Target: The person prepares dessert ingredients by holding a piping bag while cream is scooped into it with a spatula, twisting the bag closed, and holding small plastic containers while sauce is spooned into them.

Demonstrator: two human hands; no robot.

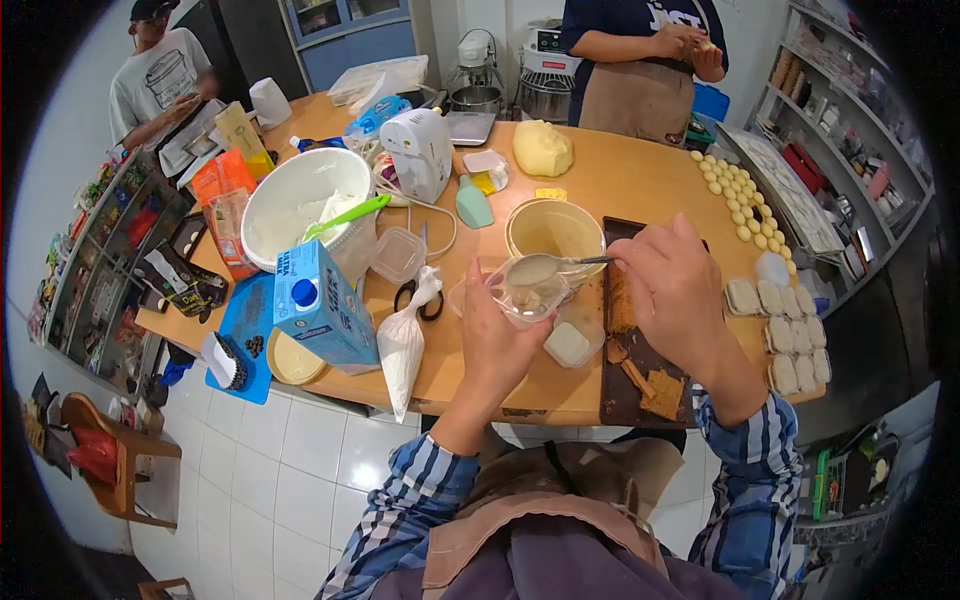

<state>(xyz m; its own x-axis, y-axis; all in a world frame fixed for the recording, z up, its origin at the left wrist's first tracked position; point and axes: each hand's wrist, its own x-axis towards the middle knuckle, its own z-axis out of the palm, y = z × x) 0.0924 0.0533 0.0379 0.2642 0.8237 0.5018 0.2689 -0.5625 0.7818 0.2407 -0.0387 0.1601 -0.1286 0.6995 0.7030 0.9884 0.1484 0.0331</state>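
A small clear plastic cup (525, 305) is in my left hand (497, 345), its fingers wrapped round the side. My right hand (672, 298) pinches the handle of a metal spoon (535, 269), whose bowl is over the cup's opening. Just behind the cup stands a large round tub (555, 228). To the right, partly under my right hand, lies a dark baking tray (640, 399) with brown cake pieces (661, 394). A filled, lidded small container (572, 343) sits between the cup and the tray.
Left are a white bucket (270, 215) with a green spatula (345, 216), a blue milk carton (325, 305) and a piping bag (403, 350). Dough (542, 149) lies at the back, dough balls (742, 200) and filled containers (790, 335) right. Two people stand across the table.
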